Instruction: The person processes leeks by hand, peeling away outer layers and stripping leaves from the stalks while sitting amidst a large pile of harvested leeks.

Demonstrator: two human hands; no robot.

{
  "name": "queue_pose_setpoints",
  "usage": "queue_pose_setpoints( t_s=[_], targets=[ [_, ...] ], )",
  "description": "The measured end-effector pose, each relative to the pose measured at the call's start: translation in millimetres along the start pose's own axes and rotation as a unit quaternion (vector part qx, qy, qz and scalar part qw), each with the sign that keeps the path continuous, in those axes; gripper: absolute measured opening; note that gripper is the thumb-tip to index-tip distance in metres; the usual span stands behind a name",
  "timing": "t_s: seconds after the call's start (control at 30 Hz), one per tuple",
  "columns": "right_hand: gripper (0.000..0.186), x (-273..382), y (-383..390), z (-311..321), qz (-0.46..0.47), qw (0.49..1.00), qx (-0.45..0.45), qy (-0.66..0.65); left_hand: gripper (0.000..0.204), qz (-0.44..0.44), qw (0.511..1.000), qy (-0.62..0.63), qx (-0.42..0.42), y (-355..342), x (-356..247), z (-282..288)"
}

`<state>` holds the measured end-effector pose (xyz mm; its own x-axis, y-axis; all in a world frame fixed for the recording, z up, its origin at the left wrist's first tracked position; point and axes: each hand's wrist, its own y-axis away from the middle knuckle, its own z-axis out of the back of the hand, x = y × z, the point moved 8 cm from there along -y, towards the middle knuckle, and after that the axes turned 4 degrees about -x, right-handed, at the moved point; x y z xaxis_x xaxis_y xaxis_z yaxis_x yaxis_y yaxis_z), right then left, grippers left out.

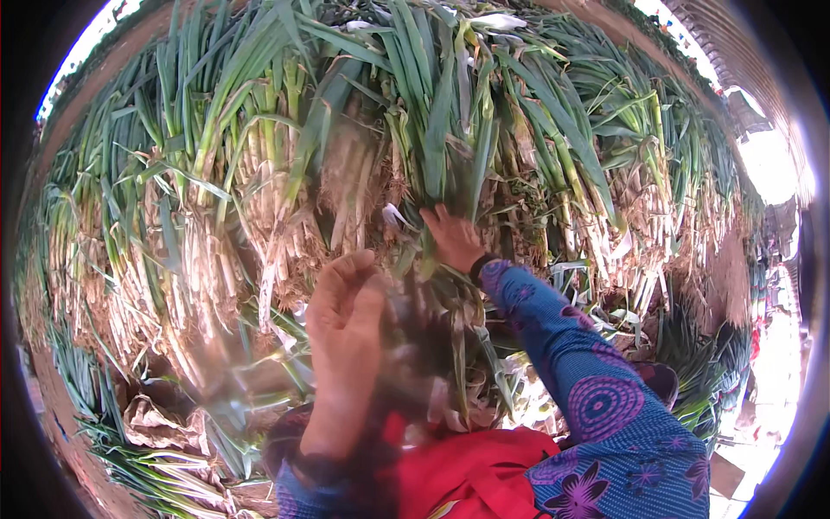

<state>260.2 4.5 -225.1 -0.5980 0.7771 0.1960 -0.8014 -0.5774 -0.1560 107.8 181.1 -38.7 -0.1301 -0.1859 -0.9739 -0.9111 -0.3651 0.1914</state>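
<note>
Large green onions [268,164] stand packed in a long heap across the view, leaves upward and pale stalks and roots lower down. My right hand [454,239] reaches into the middle of the heap, fingers apart and against the drooping green leaves [438,147]; its fingertips are partly lost among them. Nearer to me on the left, my left hand [344,333] is raised with loosely bent fingers. A gap shows between its thumb and fingers, and nothing is visible in it. Just beyond that hand, a bunch of onion stalks [347,186] is blurred.
Loose leaves and peelings [519,381] litter the ground before me. More onions [156,476] lie at the lower left beside a crumpled brown dry sheet [164,426]. Red cloth [484,471] covers my lap. A corrugated roof [743,52] shows at the upper right.
</note>
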Motion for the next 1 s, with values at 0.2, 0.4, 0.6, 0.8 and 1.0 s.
queue_pose_setpoints(
  t_s=[0.2, 0.4, 0.6, 0.8, 1.0],
  targets=[
    [0.046, 23, 82, -20, -0.124, 0.978, -0.069, -0.151, 0.018, -0.031, 0.999, -0.005, -0.017, 0, 0, 11],
    [0.05, 76, 374, -107, -0.018, 0.934, 0.24, -0.264, 0.019, -0.035, 0.999, 0.006, -0.003, 4, -6, 0],
    [0.052, 100, 327, -54, -0.075, 0.698, 0.557, -0.444, 0.019, -0.053, 0.997, -0.008, 0.058, 14, 3, -14],
    [0.024, 9, 109, 1, -0.071, 0.959, 0.26, -0.087, 0.02, -0.031, 0.994, -0.047, 0.093, 18, 1, -28],
    [0.024, -98, 65, 9, -0.105, 0.96, 0.022, -0.259, 0.019, -0.026, 0.993, -0.035, 0.109, 7, 6, -49]
  ],
)
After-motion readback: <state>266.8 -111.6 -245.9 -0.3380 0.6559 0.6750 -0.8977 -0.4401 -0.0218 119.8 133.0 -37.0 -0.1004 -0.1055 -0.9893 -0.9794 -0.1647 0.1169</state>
